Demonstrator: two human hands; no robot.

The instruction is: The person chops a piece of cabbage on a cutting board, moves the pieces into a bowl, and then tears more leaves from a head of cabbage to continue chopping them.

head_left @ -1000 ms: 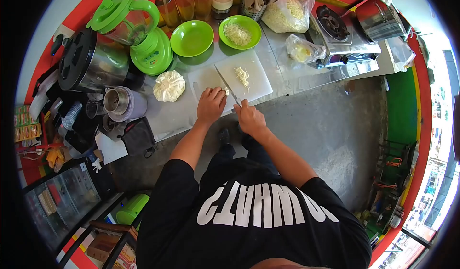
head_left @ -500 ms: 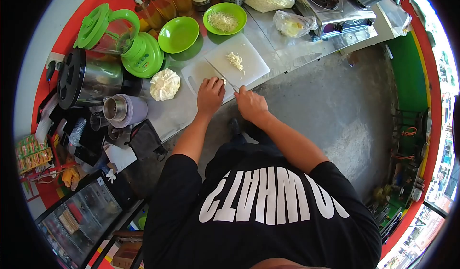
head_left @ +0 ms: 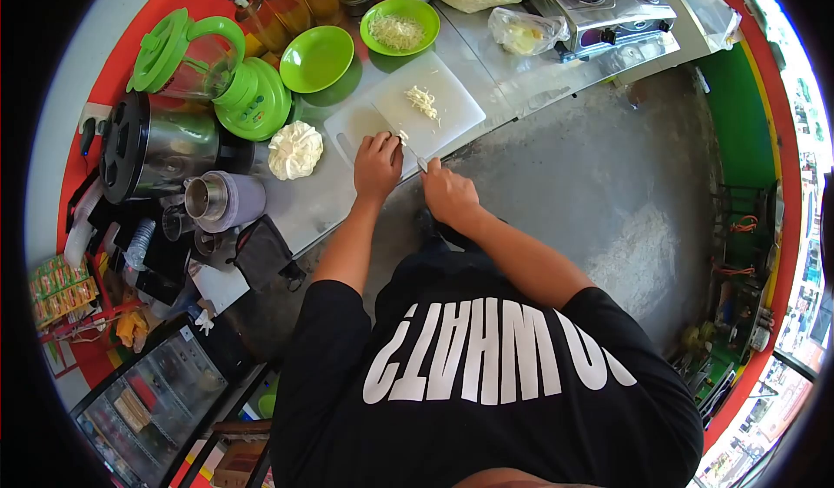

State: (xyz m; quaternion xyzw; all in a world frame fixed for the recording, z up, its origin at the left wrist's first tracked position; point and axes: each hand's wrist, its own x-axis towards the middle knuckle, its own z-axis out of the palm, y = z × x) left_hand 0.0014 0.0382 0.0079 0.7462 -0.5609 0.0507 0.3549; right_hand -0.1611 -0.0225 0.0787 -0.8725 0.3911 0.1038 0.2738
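Observation:
On the near part of a white cutting board (head_left: 461, 121), my left hand (head_left: 377, 168) has its fingers curled down. A small pale piece (head_left: 403, 138) shows by its fingertips; what lies under the fingers is hidden. My right hand (head_left: 449, 193) is closed around the handle of a knife (head_left: 416, 157), whose thin blade points up and left beside the left fingertips. Beyond the blade lies a small heap of pale shreds (head_left: 421, 102). Left of the board sits a whitish, ruffled lump like a cut cabbage (head_left: 295, 150).
Behind the board stand a green bowl (head_left: 293, 71) and another green bowl (head_left: 369, 36) of pale shreds. A green blender (head_left: 252, 97), bottles (head_left: 287, 6) and a purple container (head_left: 243, 200) are at left. Plastic bags and a gas stove (head_left: 621, 32) are at right.
The view has shifted slightly. My left fingers and the knife remain close together on the board, with the knife tip shifted a little; the pale piece by the left fingertips shows more clearly.

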